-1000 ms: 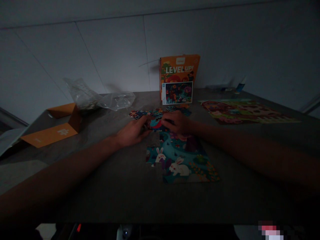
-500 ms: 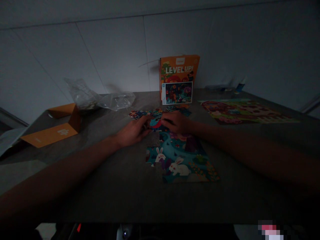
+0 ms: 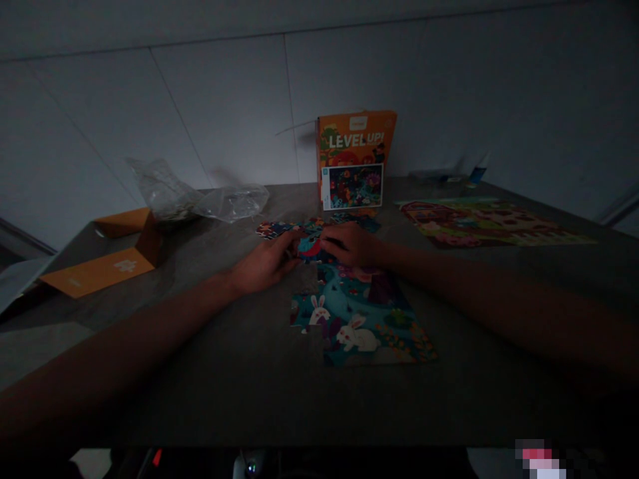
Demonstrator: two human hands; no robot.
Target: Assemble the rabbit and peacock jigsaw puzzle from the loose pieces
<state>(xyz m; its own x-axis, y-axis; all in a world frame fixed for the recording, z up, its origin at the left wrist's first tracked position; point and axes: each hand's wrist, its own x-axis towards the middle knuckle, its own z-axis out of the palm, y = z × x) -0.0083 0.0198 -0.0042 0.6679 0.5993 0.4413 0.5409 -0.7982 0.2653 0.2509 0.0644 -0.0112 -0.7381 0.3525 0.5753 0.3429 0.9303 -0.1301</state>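
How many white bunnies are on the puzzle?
2. One bunny is on the left part of the puzzle that sticks out. Another bunny is lower and to the right. More could be hidden under the right hand.

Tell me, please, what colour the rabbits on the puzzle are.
On the puzzle, the rabbits are white with pinkish inner ears; head view.

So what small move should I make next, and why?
I'd probably press the blue-and-red jigsaw patch down with your right hand while your left hand steadies it. Both hands are at it, near the far end of the teal jigsaw section with white rabbits, and your right hand hides part of that area, so I can't tell what's locked.
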